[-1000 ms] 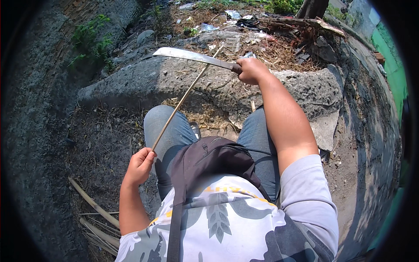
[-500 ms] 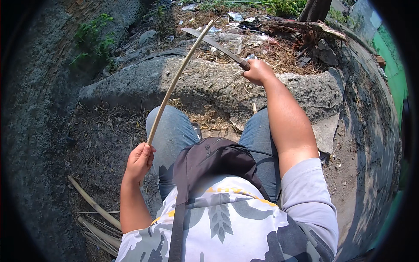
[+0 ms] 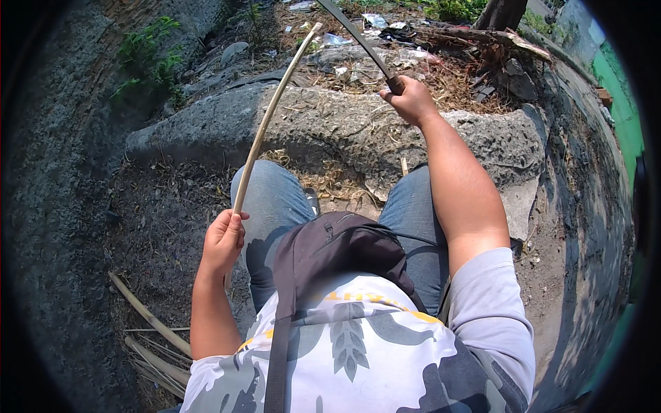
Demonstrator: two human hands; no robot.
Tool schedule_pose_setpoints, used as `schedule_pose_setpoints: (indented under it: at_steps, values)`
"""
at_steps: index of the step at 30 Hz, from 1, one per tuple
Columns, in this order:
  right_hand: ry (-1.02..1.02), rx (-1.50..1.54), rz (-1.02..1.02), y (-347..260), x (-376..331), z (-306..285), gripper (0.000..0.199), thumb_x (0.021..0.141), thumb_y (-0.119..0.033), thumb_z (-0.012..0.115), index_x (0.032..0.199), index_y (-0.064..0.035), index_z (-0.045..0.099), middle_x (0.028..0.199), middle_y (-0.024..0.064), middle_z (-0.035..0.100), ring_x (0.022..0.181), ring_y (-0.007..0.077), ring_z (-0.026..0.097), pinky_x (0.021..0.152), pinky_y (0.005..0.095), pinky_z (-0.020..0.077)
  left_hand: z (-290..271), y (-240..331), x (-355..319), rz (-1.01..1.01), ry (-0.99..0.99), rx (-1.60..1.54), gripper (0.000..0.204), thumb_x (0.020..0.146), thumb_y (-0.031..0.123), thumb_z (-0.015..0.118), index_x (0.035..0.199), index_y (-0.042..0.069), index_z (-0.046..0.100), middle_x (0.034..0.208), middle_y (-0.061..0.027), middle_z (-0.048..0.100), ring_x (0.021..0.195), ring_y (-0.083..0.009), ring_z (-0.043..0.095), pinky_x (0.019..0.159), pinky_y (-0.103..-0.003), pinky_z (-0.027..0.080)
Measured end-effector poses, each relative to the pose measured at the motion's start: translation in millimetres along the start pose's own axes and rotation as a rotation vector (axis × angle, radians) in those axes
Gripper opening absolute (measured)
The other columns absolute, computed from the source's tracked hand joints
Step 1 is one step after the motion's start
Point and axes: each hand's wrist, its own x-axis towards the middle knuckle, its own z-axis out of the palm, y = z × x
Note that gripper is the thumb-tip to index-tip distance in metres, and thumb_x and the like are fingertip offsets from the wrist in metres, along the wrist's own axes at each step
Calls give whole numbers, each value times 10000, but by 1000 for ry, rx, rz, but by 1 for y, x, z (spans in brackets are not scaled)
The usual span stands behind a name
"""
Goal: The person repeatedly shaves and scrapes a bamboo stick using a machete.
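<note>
A long, pale, slightly curved stick (image 3: 270, 113) rises from my left hand (image 3: 225, 241), whose fingers are wrapped round its lower part. Its upper end leans away from me and to the right, over the far edge of the concrete slab. My right hand (image 3: 412, 100), arm stretched forward, grips the handle of a machete (image 3: 361, 45). The dark blade points up and to the left, and its tip reaches the top edge of the view. Blade and stick are apart, with the blade to the right of the stick's upper end.
A rough concrete slab (image 3: 330, 127) lies across, just beyond my knees. Several more pale sticks (image 3: 148, 316) lie on the ground at lower left. Litter and dry twigs (image 3: 454, 79) cover the ground beyond, near a tree trunk (image 3: 501, 14). A black bag (image 3: 341, 255) rests on my lap.
The machete blade has swung up and away from the stick, which it was crossing near its upper end. A thin strip at the stick's tip no longer shows. My left hand has risen slightly.
</note>
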Motion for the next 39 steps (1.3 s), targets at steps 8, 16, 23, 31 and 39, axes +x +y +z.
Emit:
schedule_pose_setpoints:
  at_steps: [8,16,23,31,39]
  values:
    - [-90,-148,-471,-43,-22,13,444,864,-499,801,908,-79,661,793,133,707,745,336,707,683,439,541,34,28,22,104,-88,130,303,1132,300,486,1128,31,626,679,49,492,575,-42,431,518,-221,360]
    - [-278,-353,-466,-67,-30,8,248,883,-373,754,977,-150,699,972,122,748,965,350,720,830,464,567,62,21,27,46,-141,-23,301,1138,313,465,1075,48,593,667,67,446,563,-46,424,513,-229,365]
    - [-137,-84,-296,-39,-20,3,256,873,-328,752,962,-92,704,817,160,718,796,367,704,719,448,537,57,31,24,67,-138,-23,276,1140,295,460,1084,49,574,673,68,457,546,-36,396,493,-225,340]
    - [-301,-216,-575,-65,-27,27,132,777,-177,715,882,-124,655,836,158,704,841,404,692,726,506,547,69,23,23,37,-156,-2,270,1139,282,464,1096,41,578,688,72,449,553,-32,386,496,-223,335]
    - [-289,-291,-415,-65,-30,19,182,781,-164,698,962,-157,681,941,118,740,936,345,723,802,483,571,70,28,25,20,-132,-99,266,1137,291,467,1077,54,573,677,72,445,534,-36,383,483,-232,332]
